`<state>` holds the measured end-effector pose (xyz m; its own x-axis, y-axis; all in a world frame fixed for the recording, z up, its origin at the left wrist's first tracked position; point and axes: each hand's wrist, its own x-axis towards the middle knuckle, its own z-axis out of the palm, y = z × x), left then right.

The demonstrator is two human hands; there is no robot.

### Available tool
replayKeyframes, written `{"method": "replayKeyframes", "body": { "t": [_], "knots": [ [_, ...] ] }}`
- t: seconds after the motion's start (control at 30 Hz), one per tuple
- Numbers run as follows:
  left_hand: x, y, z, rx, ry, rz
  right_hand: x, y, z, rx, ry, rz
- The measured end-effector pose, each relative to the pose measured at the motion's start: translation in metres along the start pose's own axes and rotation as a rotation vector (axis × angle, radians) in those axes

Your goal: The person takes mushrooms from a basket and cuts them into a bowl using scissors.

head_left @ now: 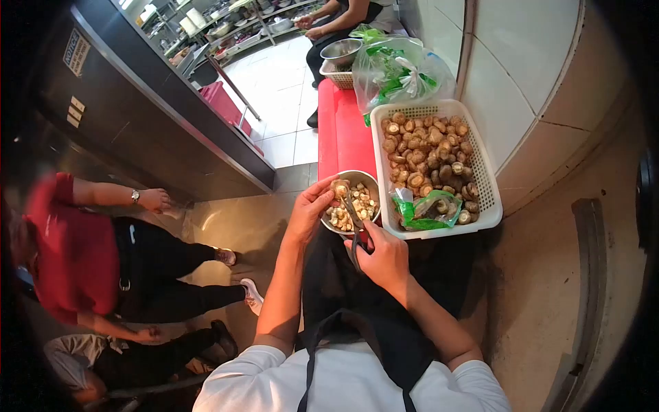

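Note:
Between its fingertips my left hand (310,209) pinches a brown mushroom (339,187) above a round metal bowl (371,180). Dark-handled scissors (355,213) are gripped in my right hand (384,257), their blades pointing up at the mushroom. Whether the blades touch its stem I cannot tell. Inside the bowl lie many pale cut pieces of mushroom stem (357,214). Just to the right, a white plastic basket (489,199) is heaped with whole brown mushrooms (429,147). A clear and green plastic bag (427,213) with some mushrooms in it lies at the basket's near end.
The bowl and basket rest by a red bench (336,134). Behind the basket stand a knotted plastic bag (405,72) and a metal bowl (341,51) on a smaller basket. A person in a red shirt (79,247) is at left; another person (347,20) sits at the far end. Tiled wall (508,55) borders the right.

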<state>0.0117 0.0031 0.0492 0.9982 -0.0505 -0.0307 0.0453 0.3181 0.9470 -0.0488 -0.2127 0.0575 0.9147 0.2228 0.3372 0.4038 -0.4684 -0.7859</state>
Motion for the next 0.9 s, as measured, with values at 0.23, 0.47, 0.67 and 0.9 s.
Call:
{"method": "replayKeyframes", "body": {
  "t": [0.23,0.47,0.67,0.9],
  "knots": [
    [-0.005,-0.002,0.001,0.117,-0.015,0.014,-0.004,0.011,0.007,-0.176,0.013,-0.070],
    [-0.010,-0.020,-0.005,0.193,0.060,-0.038,-0.010,0.028,0.026,-0.199,0.001,-0.124],
    [-0.007,-0.037,-0.010,0.174,0.107,-0.048,-0.013,0.046,0.043,-0.144,0.004,-0.117],
    [0.000,-0.041,-0.011,0.033,0.169,-0.013,-0.008,0.038,0.040,-0.033,-0.053,-0.036]
  ]
}}
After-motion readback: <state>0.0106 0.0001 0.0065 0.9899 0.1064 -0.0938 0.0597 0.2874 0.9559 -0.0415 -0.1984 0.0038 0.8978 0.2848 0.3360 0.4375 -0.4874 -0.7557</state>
